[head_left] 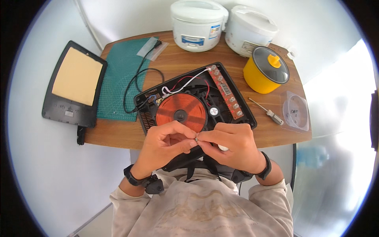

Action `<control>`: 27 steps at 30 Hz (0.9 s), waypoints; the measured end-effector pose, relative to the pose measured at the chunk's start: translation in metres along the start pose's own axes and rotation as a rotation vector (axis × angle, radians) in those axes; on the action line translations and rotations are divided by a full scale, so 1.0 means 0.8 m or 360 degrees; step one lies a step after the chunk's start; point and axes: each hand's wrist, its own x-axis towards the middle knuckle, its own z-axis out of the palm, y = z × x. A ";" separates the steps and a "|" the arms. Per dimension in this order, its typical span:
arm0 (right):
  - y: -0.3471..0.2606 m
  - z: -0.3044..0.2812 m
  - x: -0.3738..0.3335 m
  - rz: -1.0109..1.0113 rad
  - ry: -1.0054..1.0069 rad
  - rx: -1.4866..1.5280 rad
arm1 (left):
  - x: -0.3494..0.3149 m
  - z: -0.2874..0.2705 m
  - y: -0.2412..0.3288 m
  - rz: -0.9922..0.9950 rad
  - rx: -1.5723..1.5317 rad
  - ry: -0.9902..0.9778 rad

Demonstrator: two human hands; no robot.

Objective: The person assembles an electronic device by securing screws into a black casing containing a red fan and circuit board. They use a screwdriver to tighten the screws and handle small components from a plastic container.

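Note:
My left hand [164, 143] and my right hand [233, 143] meet over the near edge of an opened induction cooker [248, 114]. Thumb and forefinger of each pinch a tiny part [196, 139], too small to name. A round white piece [223, 148] shows under my right fingers; whether it is held cannot be told. Just beyond my hands lies the copper coil [181, 114] in the black housing. Right of it are a round white disc [213, 111] and a red circuit board [225, 91]. My hands hide the housing's near part.
A screwdriver [268, 111] and a clear plastic tray of small parts [295, 114] lie at right, by a yellow pot [260, 75]. Two white rice cookers [197, 27] stand behind. At left, a black cover panel [65, 106] leans over a green mat [114, 91]; a power cord [136, 77] crosses it.

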 end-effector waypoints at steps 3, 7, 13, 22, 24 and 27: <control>-0.004 0.016 0.004 -0.0018 -0.0068 0.0006 | -0.015 -0.005 0.000 0.0065 0.0122 0.0092; -0.005 0.037 0.009 -0.0088 -0.0169 -0.0032 | -0.028 -0.026 -0.008 0.0131 0.0176 0.0134; -0.018 0.047 0.016 -0.0025 -0.0316 -0.0124 | -0.044 -0.067 -0.017 -0.0057 0.0124 0.0326; -0.001 0.027 0.000 0.0151 -0.0209 0.0023 | -0.020 -0.131 -0.029 -0.0007 0.0647 0.0690; 0.002 0.023 -0.003 0.0166 -0.0240 0.0011 | -0.012 -0.131 -0.035 0.0086 0.0945 0.0716; 0.001 0.018 -0.004 0.0219 -0.0280 0.0031 | 0.001 -0.128 -0.043 0.0167 0.1390 0.0641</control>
